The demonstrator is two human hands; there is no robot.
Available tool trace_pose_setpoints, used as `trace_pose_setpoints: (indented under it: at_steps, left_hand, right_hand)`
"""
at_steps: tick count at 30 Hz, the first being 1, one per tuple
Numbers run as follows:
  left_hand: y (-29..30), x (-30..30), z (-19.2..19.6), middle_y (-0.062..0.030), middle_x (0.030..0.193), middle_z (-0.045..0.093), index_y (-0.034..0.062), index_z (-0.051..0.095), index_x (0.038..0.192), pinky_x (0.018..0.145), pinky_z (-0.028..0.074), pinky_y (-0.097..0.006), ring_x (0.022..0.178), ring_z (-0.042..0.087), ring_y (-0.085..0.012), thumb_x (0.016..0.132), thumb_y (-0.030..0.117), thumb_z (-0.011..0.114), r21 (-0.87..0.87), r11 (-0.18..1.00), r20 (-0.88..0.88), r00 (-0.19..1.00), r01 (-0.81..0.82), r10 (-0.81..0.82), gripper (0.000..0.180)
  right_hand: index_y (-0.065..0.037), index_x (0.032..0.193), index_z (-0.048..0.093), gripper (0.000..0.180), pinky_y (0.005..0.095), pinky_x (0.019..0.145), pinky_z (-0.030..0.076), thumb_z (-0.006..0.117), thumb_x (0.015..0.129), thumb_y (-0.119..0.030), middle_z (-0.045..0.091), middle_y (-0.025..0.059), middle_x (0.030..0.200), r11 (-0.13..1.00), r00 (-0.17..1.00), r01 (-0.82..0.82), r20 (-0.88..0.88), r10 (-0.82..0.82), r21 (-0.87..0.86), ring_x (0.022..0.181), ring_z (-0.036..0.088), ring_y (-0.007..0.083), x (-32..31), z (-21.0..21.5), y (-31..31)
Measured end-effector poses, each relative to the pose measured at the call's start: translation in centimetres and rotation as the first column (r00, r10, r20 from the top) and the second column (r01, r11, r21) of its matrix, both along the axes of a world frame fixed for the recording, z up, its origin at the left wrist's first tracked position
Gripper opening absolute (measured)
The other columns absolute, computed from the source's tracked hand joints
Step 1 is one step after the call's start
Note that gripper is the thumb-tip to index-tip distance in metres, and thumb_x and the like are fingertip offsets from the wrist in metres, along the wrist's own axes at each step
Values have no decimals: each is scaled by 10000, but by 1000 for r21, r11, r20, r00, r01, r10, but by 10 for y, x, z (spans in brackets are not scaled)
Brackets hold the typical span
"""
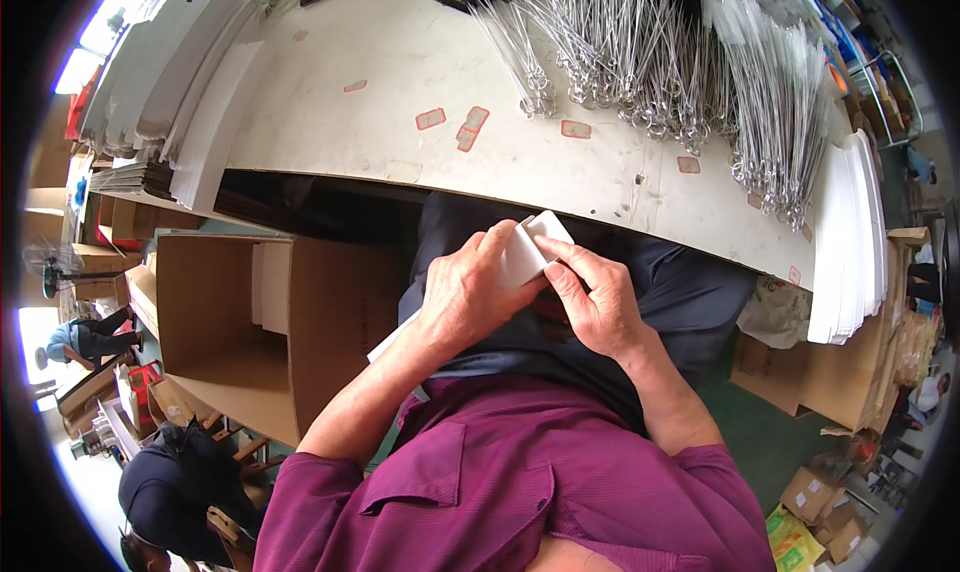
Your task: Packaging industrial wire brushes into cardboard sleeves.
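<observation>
A long narrow white paper box (520,264) rests above my lap, close to the table's front edge. My left hand (465,282) is wrapped round it near its upper end, and the other end shows beneath my left forearm. My right hand (598,297) pinches at the box's end, with thumb and forefinger on its flap. Whether anything lies inside the box is hidden.
Wire-handled brushes (620,47) with looped ends heap on the white table (330,122); more (780,122) lie at right. Stacks of flat white boxes stand left (215,122) and right (850,242). An open carton (225,322) stands at my left; a person (185,492) bends behind it.
</observation>
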State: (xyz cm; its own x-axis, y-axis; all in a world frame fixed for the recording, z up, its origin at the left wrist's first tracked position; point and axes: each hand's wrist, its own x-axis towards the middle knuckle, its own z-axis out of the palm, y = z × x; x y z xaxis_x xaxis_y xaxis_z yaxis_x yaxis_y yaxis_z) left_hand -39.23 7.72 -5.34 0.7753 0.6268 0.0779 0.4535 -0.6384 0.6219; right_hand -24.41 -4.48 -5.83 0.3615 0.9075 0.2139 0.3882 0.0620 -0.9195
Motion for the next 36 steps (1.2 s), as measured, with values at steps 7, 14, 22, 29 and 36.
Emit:
trace_pose_setpoints:
  at_steps: [7, 14, 22, 29, 36]
  left_hand:
    - [-13, -3, -12, -191, 1087, 713, 140, 522, 1344, 803, 588, -436, 980, 719, -378, 782, 306, 863, -273, 962, 10, 1000, 11, -8, 679]
    - [-11, -3, -15, -186, 1115, 714, 155, 497, 1368, 848, 589, -436, 1034, 717, -369, 790, 320, 864, -335, 940, 41, 998, 61, -51, 705]
    - [-12, 1, -18, -197, 1061, 723, 150, 520, 1314, 806, 591, -445, 982, 722, -391, 805, 293, 823, -291, 956, 53, 998, 40, -26, 609]
    - [-12, 1, -22, -177, 1121, 710, 159, 520, 1300, 785, 591, -452, 995, 714, -387, 825, 313, 817, -261, 962, 44, 996, 85, -76, 581]
    - [-18, 3, -22, -173, 1057, 696, 140, 528, 1277, 710, 592, -470, 909, 713, -399, 815, 285, 804, -178, 976, 14, 992, 126, -126, 558]
  right_hand:
    - [49, 1215, 681, 280, 321, 792, 561, 554, 1021, -109, 753, 200, 995, 932, 965, -187, -235, 115, -309, 893, 731, 200, 17, 1, -10]
    - [38, 1233, 673, 288, 336, 845, 566, 540, 1037, -126, 749, 206, 1073, 979, 985, -90, -164, 60, -182, 976, 745, 256, 11, -12, -17]
    - [68, 1381, 519, 419, 269, 674, 550, 582, 998, -88, 726, 80, 816, 982, 894, 139, -411, -179, -127, 709, 675, 107, -14, -32, -15]
    - [77, 1023, 697, 210, 270, 640, 556, 595, 992, -104, 720, 82, 794, 980, 843, 97, -509, -175, -175, 689, 675, 119, -8, -33, -14]
    - [44, 868, 731, 245, 277, 561, 499, 665, 987, -160, 712, 75, 708, 960, 940, 151, -266, -213, -236, 629, 642, 89, 1, -41, -8]
